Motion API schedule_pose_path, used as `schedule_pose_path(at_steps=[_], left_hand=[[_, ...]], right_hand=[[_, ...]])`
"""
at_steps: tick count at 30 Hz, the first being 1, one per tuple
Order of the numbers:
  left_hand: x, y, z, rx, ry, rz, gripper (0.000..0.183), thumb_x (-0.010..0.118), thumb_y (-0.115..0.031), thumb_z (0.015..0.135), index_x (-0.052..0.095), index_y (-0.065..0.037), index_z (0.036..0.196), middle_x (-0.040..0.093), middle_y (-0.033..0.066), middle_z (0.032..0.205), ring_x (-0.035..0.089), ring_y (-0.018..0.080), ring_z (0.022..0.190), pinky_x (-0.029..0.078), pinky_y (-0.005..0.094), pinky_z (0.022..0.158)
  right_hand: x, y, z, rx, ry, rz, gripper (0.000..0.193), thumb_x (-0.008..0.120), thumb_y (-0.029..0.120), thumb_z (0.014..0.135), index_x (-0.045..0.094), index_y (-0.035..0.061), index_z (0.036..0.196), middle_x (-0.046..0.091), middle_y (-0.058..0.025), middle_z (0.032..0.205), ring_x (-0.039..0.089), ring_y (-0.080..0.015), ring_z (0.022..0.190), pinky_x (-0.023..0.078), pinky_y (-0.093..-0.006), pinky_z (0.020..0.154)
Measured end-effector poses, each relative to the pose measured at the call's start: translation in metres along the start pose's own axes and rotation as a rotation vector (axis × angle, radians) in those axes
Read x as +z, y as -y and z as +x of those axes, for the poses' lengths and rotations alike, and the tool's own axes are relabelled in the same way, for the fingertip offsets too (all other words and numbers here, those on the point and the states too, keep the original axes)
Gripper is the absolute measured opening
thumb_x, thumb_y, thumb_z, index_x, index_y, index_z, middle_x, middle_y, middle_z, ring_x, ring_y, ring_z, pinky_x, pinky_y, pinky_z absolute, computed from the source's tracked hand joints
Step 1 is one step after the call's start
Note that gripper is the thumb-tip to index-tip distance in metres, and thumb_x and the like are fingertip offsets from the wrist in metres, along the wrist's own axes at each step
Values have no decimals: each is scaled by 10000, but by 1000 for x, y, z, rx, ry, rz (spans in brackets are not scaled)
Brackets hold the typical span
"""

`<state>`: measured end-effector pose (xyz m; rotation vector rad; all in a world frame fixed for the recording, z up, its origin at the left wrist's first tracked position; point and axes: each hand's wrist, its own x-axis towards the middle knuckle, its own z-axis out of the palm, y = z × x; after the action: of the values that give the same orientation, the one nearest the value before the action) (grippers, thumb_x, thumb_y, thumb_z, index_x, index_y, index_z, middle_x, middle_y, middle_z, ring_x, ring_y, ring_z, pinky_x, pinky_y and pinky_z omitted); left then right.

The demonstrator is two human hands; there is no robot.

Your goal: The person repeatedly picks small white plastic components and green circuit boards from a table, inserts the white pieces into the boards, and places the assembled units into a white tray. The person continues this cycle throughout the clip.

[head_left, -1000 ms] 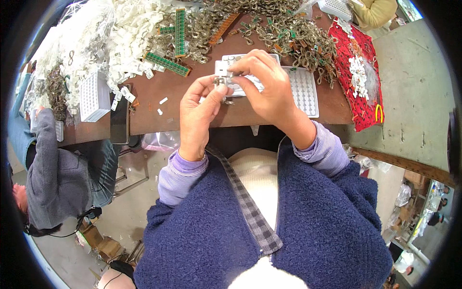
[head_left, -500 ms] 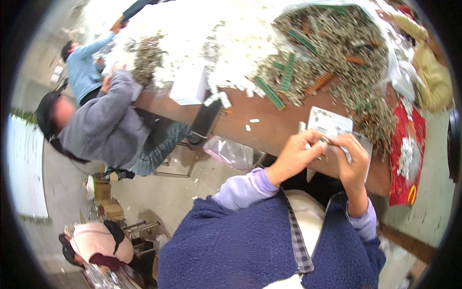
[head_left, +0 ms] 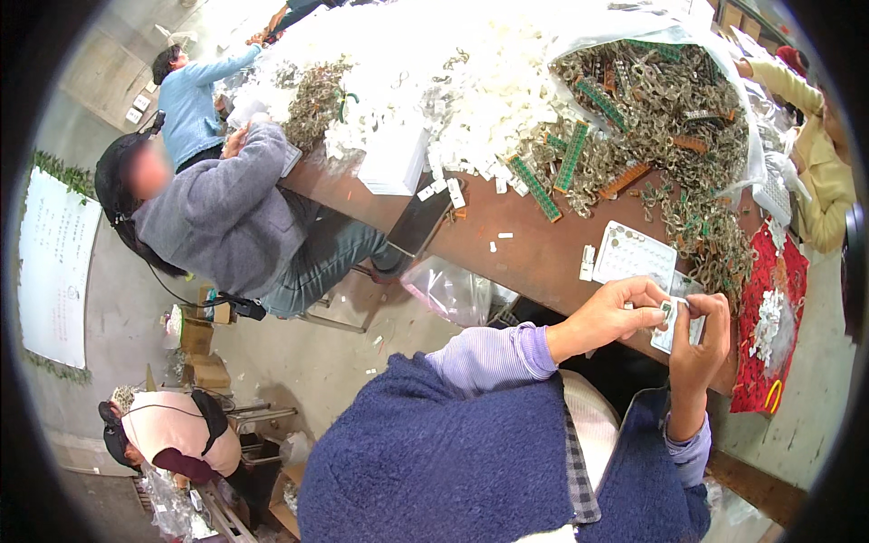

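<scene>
Over the near table edge my left hand (head_left: 611,319) and my right hand (head_left: 699,348) meet, fingertips pinched together. Between them is a small white piece (head_left: 668,308) with a dark spot on it; the fingers cover part of it, so its exact kind is unclear. Just beyond the hands lies a white tray (head_left: 629,262) with a few small round metal bits in its corner. Small white pieces (head_left: 587,262) lie at the tray's left side. Another pale tray or card (head_left: 663,338) shows partly beneath my fingers.
A large heap of metal clasps (head_left: 652,118) with green strips (head_left: 570,157) and orange strips (head_left: 625,181) spills from a clear bag. White parts (head_left: 489,100) cover the table's far side. A red bag (head_left: 768,353) lies right. A person in grey (head_left: 217,199) sits at left.
My head view has shifted, so the scene sits lower and further right. My hands now hold a small white piece between them; earlier a small greyish bit showed at the fingertips.
</scene>
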<state>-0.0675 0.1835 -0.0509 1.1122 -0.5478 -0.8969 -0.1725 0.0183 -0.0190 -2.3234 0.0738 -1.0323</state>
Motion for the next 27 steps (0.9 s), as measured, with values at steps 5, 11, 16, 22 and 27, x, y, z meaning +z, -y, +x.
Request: schedule_pose_path(at_steps=[5, 11, 16, 22, 27], left_hand=[[19, 0, -6, 78, -243, -80, 242, 748, -222, 1047, 697, -66, 1224, 688, -13, 926, 584, 39, 688, 466, 219, 587], [50, 7, 15, -116, -105, 5, 189, 695, -223, 1093, 687, -64, 1195, 669, -34, 866, 518, 4, 589, 348, 170, 485], [76, 13, 53, -376, 110, -134, 137, 662, -210, 1111, 688, -89, 1170, 650, -49, 871, 438, -14, 577, 275, 158, 461], [71, 23, 80, -240, 62, -194, 123, 621, -144, 1120, 659, -96, 1226, 740, 187, 1256, 383, -12, 591, 322, 144, 473], [66, 28, 84, -219, 84, -94, 206, 619, -153, 1118, 682, -72, 1296, 748, 184, 1259, 401, -11, 582, 307, 151, 469]], right_hand=[[-3, 5, -5, -43, 15, 162, 313, 827, -92, 778, 747, 13, 1062, 722, -164, 1032, 715, -325, 974, 567, -408, 873], [-25, -27, -35, -147, -99, -124, 255, 809, 103, 772, 604, 59, 916, 634, -128, 978, 631, -352, 927, 503, -466, 819], [-59, -49, -54, -50, -206, -102, 306, 851, 11, 714, 660, 75, 945, 668, -101, 923, 643, -324, 830, 497, -446, 749], [-122, -131, -70, 316, -319, -397, 79, 839, 151, 875, 814, 105, 934, 707, -71, 930, 687, -287, 893, 517, -442, 793], [-129, -171, -73, 249, -84, -722, 131, 839, 166, 861, 778, 91, 949, 645, -61, 870, 645, -312, 839, 489, -453, 792]])
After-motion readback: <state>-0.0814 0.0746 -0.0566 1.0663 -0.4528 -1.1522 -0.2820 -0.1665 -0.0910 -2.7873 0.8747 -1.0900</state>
